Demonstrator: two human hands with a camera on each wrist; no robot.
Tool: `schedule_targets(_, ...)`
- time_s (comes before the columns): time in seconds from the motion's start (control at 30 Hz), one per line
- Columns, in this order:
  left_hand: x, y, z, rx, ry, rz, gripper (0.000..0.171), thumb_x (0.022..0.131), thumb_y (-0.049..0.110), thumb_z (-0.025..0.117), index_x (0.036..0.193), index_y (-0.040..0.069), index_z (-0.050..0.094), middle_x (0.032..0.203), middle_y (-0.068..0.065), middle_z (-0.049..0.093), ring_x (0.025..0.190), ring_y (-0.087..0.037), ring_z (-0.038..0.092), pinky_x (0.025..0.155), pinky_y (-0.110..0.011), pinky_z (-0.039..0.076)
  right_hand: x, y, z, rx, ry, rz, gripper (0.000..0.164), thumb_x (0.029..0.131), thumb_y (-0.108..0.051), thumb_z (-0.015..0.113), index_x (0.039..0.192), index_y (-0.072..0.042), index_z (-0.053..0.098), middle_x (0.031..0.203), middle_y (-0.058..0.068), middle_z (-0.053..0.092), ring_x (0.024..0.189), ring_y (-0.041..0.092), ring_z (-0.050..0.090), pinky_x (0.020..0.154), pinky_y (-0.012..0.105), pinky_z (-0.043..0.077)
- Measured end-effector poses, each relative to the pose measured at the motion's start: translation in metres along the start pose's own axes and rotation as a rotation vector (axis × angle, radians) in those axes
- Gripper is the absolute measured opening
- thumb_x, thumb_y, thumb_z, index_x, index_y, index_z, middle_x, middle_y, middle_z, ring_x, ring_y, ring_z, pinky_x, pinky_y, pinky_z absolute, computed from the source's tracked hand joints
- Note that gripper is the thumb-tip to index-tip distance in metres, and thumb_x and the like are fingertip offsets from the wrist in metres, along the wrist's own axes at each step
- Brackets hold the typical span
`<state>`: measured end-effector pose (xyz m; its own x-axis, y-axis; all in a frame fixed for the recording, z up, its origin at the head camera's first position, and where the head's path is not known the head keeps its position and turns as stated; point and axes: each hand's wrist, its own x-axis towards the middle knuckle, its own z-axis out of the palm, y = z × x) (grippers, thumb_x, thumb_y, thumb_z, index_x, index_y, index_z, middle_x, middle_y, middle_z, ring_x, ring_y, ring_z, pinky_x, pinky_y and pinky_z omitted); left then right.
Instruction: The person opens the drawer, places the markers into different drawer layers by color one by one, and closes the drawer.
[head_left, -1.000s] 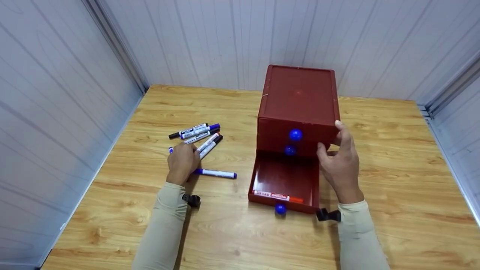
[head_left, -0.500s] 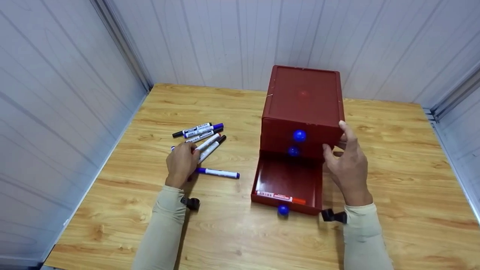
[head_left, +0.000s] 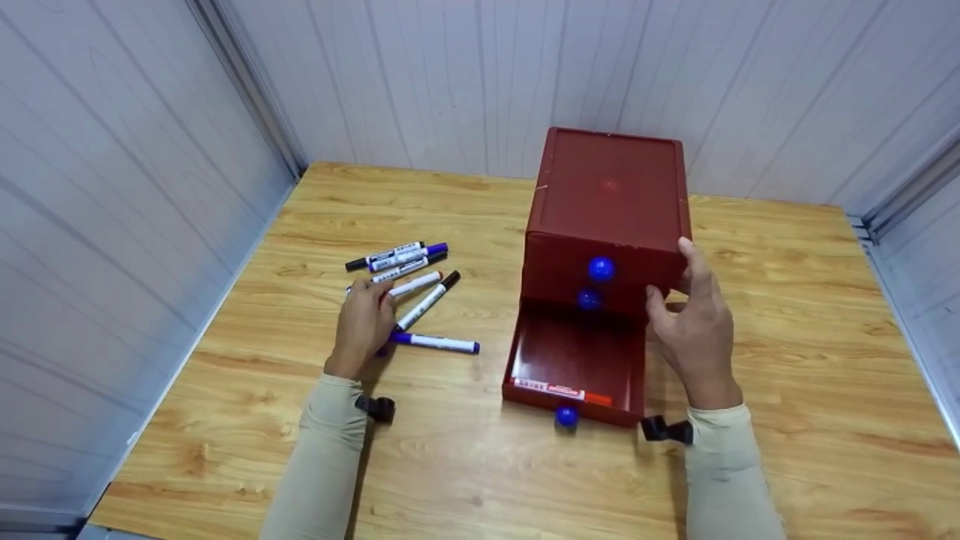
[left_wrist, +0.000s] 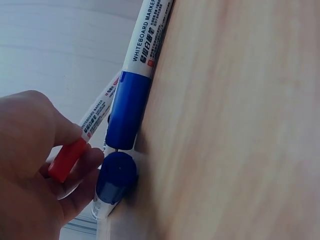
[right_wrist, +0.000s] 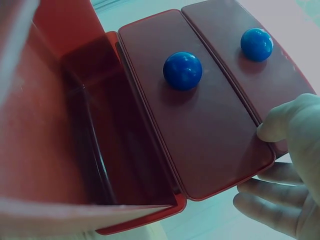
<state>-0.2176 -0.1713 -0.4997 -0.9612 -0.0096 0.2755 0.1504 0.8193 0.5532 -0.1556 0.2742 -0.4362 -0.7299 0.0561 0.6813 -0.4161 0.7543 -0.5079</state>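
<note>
My left hand (head_left: pixel 364 322) pinches a red-capped whiteboard marker (left_wrist: pixel 70 159) between thumb and fingers; in the left wrist view its white body slants up past a blue-capped marker (left_wrist: pixel 130 107). Several other markers lie around that hand, among them a black-capped marker (head_left: pixel 427 301) and a blue marker (head_left: pixel 441 343). My right hand (head_left: pixel 697 337) rests against the right front edge of a dark red drawer cabinet (head_left: pixel 611 187), thumb on the front, fingers fairly straight along the side. The cabinet's bottom drawer (head_left: pixel 577 341) stands pulled out, with a red marker (head_left: pixel 547 388) inside along its front wall.
Two upper drawers are closed, each with a blue ball knob (head_left: pixel 601 268). Another blue knob (head_left: pixel 567 417) sticks out from the pulled-out drawer's front. White panel walls (head_left: pixel 450 82) border the wooden table (head_left: pixel 247 420) at the back and sides.
My left hand has drawn the red-capped marker slightly apart from the black-capped one beside it, which now lies separately. My right hand keeps its place on the cabinet.
</note>
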Motion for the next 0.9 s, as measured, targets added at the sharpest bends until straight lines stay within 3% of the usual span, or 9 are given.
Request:
schedule_targets(0.13, 0.001, 0.001, -0.001, 0.000, 0.007, 0.014, 0.027, 0.094, 0.007, 0.058, 0.113, -0.005, 0.072, 0.103, -0.025, 0.061, 0.096, -0.040, 0.060, 0.085, -0.051, 0.048, 0.000, 0.000, 0.002, 0.026, 0.011, 0.002, 0.072, 0.088, -0.005, 0.071, 0.151, -0.017, 0.038, 0.108, 0.019, 0.064, 0.093, 0.031, 0.070, 0.071, 0.008, 0.049)
schedule_targets(0.23, 0.002, 0.003, -0.001, 0.010, 0.006, 0.003, 0.027, 0.090, 0.007, 0.058, 0.110, -0.005, 0.072, 0.101, -0.024, 0.064, 0.095, -0.040, 0.061, 0.085, -0.050, 0.048, 0.000, 0.000, 0.002, 0.034, 0.013, 0.004, 0.073, 0.088, -0.004, 0.071, 0.151, -0.018, 0.038, 0.109, 0.019, 0.063, 0.093, 0.031, 0.070, 0.072, 0.002, 0.042)
schedule_targets(0.43, 0.004, 0.008, -0.002, 0.063, -0.006, 0.002, 0.029, 0.088, 0.007, 0.059, 0.111, -0.007, 0.071, 0.102, -0.024, 0.068, 0.096, -0.040, 0.064, 0.084, -0.052, 0.049, 0.001, 0.000, 0.003, 0.024, 0.012, 0.009, 0.073, 0.088, -0.006, 0.071, 0.151, -0.019, 0.037, 0.111, 0.018, 0.063, 0.094, 0.029, 0.070, 0.072, 0.004, 0.045)
schedule_targets(0.6, 0.001, 0.009, 0.000, 0.139, -0.039, 0.012, 0.027, 0.090, 0.012, 0.059, 0.107, -0.005, 0.072, 0.104, -0.025, 0.065, 0.097, -0.042, 0.061, 0.084, -0.053, 0.048, 0.001, -0.001, 0.004, 0.013, 0.007, 0.008, 0.073, 0.089, -0.006, 0.071, 0.152, -0.018, 0.036, 0.114, 0.018, 0.062, 0.095, 0.028, 0.069, 0.070, 0.024, 0.057)
schedule_targets(0.67, -0.001, 0.008, 0.000, 0.151, -0.046, 0.010, 0.026, 0.091, 0.014, 0.061, 0.108, -0.004, 0.073, 0.105, -0.024, 0.064, 0.098, -0.041, 0.060, 0.084, -0.053, 0.048, 0.000, -0.001, 0.004, 0.014, 0.003, 0.009, 0.073, 0.089, -0.006, 0.071, 0.152, -0.018, 0.036, 0.116, 0.019, 0.061, 0.096, 0.028, 0.068, 0.068, 0.035, 0.059)
schedule_targets(0.73, -0.002, 0.008, 0.000, 0.157, -0.045, 0.002, 0.026, 0.092, 0.015, 0.063, 0.109, -0.002, 0.073, 0.106, -0.022, 0.064, 0.098, -0.039, 0.060, 0.083, -0.052, 0.048, -0.001, -0.002, 0.004, 0.014, -0.001, 0.014, 0.074, 0.089, -0.007, 0.071, 0.152, -0.018, 0.035, 0.117, 0.019, 0.061, 0.097, 0.029, 0.068, 0.067, 0.039, 0.059)
schedule_targets(0.9, -0.003, 0.011, 0.000, 0.161, -0.001, -0.022, 0.026, 0.092, 0.020, 0.065, 0.109, 0.003, 0.075, 0.100, -0.016, 0.066, 0.091, -0.034, 0.063, 0.074, -0.051, 0.050, -0.002, -0.001, 0.003, 0.018, 0.003, 0.031, 0.073, 0.089, -0.008, 0.070, 0.152, -0.019, 0.035, 0.120, 0.019, 0.060, 0.097, 0.029, 0.068, 0.071, 0.013, 0.051)
